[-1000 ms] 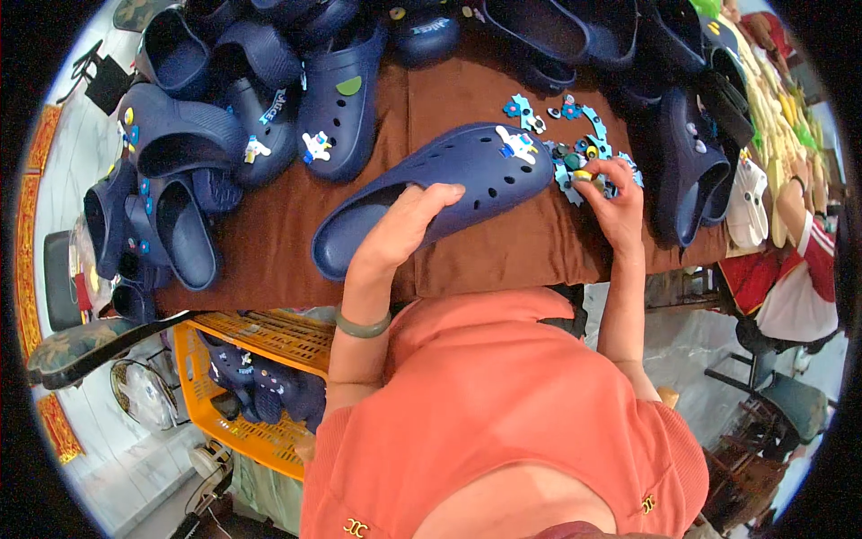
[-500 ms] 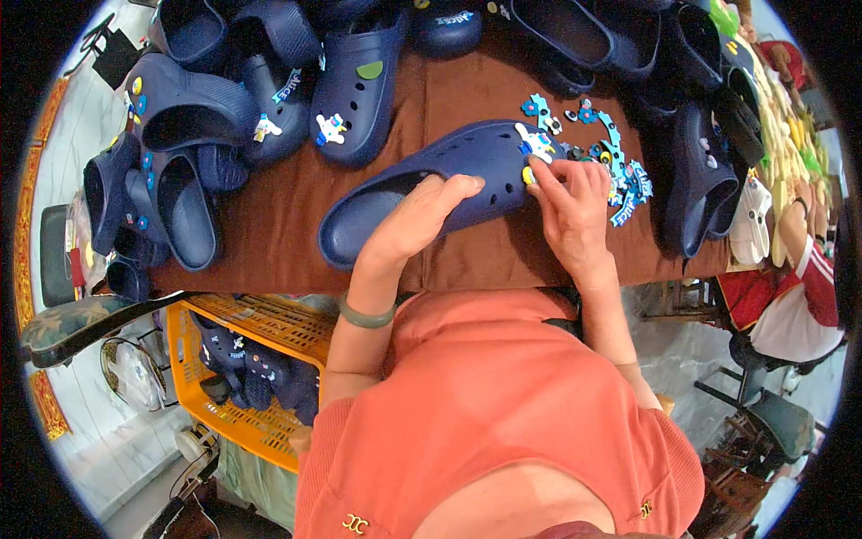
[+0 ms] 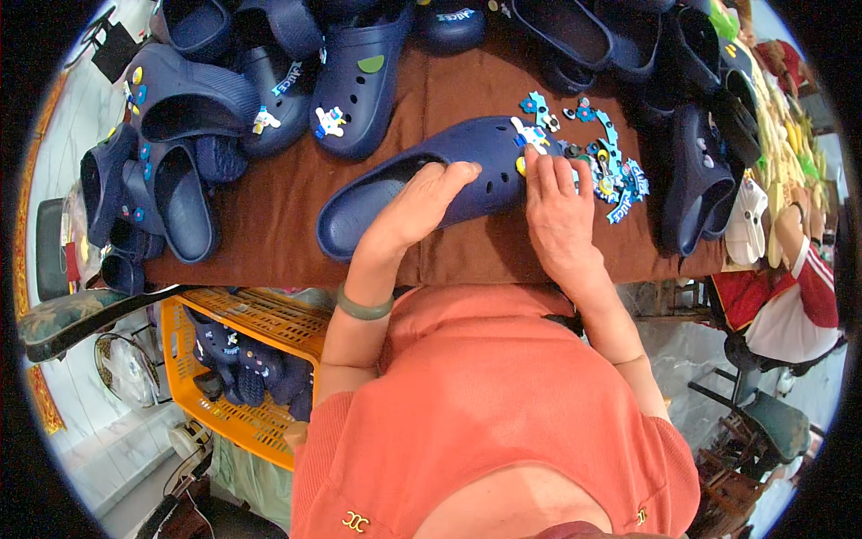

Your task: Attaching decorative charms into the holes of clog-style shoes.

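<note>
A dark blue clog (image 3: 359,208) lies slanted on the brown cloth, its toe toward the right. My left hand (image 3: 416,205) grips it at the foot opening, thumb on top and the other fingers mostly hidden inside. A white figure charm (image 3: 530,135) sits on the toe, with a small yellow charm (image 3: 521,165) just below it. My right hand (image 3: 558,202) is at the toe's right side, back up, fingers stretched forward beside the yellow charm; nothing shows in it. Touching its fingertips or just past them is a pile of blue, white and yellow charms (image 3: 611,171).
More navy clogs stand around the cloth, such as one with a green charm (image 3: 359,85) and one at the right (image 3: 696,193). Below the table's left side is an orange crate (image 3: 238,427) with clogs inside. Another person's sleeve (image 3: 813,274) shows at far right.
My right hand has let go of the yellow charm, which stays on the toe, and its fingers have straightened toward the pile. My left hand stays at the clog's opening.
</note>
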Action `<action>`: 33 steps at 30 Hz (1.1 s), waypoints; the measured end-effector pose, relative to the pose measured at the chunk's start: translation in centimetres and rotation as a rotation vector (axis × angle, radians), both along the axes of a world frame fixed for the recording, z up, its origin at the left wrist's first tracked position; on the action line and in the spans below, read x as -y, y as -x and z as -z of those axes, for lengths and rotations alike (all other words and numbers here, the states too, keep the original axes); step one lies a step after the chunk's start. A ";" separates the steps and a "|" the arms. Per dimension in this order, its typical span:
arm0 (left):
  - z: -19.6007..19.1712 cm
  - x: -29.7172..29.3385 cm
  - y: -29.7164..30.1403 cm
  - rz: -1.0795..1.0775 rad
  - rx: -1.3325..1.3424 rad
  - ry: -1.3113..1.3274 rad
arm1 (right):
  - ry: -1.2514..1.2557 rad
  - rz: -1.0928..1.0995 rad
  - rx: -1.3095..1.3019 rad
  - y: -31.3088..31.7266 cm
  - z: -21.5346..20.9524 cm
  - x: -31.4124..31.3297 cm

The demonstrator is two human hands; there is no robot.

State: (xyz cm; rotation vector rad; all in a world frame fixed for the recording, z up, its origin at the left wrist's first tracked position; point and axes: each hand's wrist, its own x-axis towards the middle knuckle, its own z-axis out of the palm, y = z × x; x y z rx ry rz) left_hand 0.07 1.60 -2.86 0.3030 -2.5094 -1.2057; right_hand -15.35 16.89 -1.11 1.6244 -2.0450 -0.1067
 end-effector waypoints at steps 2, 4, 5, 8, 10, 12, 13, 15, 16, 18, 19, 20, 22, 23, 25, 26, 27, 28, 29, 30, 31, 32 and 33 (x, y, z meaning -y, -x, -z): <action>-0.3 0.0 0.0 -0.002 0.003 -0.022 | -0.002 0.035 -0.057 -0.8 0.4 0.0; -0.6 -0.2 -0.1 -0.020 0.037 -0.124 | -0.005 0.045 -0.085 -1.0 0.2 -0.2; -0.8 -0.4 -0.1 -0.036 0.075 -0.230 | -0.002 0.046 -0.088 -0.7 0.1 -0.6; -1.8 -1.4 0.1 -0.082 -0.066 -0.513 | 0.081 -0.106 0.292 0.3 -1.2 -1.1; -1.5 -1.0 0.3 -0.098 -0.007 -0.590 | 0.117 -0.140 0.398 1.4 -2.1 -1.1; -1.7 -0.9 0.6 -0.115 0.054 -0.671 | 0.236 -0.208 0.557 2.6 -1.8 -0.5; -2.2 -0.9 0.7 -0.115 0.065 -0.705 | 0.235 -0.205 0.554 3.1 -1.8 -0.5; -2.4 -0.7 1.0 -0.100 0.073 -0.737 | 0.232 -0.187 0.729 4.1 -2.0 -0.5; -2.0 -0.3 1.0 -0.095 0.130 -0.681 | 0.305 -0.208 0.794 4.5 -1.3 -0.3; -0.3 0.2 0.6 -0.081 0.132 -0.492 | 0.407 -0.220 0.844 4.2 0.3 0.6; 0.8 0.0 -0.1 -0.067 0.068 -0.365 | 0.505 -0.243 0.894 4.4 0.5 1.0; 1.8 0.1 -0.4 -0.066 0.032 -0.418 | 0.511 -0.281 0.905 4.7 1.1 1.3; 2.2 0.1 -0.7 -0.079 0.013 -0.439 | 0.494 -0.335 0.884 4.8 1.4 1.2; 1.9 0.0 -1.0 -0.101 0.030 -0.408 | 0.468 -0.349 0.859 4.6 1.1 0.9; 1.6 0.1 -1.4 -0.085 0.008 -0.344 | 0.454 -0.375 0.772 4.1 0.4 0.1; 1.6 0.1 -1.1 -0.040 -0.006 -0.336 | 0.442 -0.362 0.727 4.0 0.1 -0.5; 1.4 0.1 -1.0 -0.129 0.044 -0.446 | 0.427 -0.360 0.692 3.8 0.0 -0.9; 1.3 0.0 -0.7 -0.215 0.100 -0.557 | 0.417 -0.333 0.692 3.5 0.0 -1.2; 0.7 -0.3 -0.4 -0.184 0.097 -0.549 | 0.383 -0.298 0.665 3.2 -0.3 -1.5; -0.4 -0.9 -0.3 -0.255 0.069 -0.670 | 0.384 -0.278 0.661 2.8 -0.4 -1.6; -1.1 -1.3 -0.2 -0.326 0.048 -0.790 | 0.385 -0.256 0.661 2.4 -0.2 -1.6; -1.5 -1.2 -0.2 -0.321 0.045 -0.756 | 0.408 -0.259 0.618 2.2 0.0 -1.2; -1.1 -1.0 -0.4 -0.298 0.053 -0.750 | 0.414 -0.262 0.675 1.7 -0.5 -1.2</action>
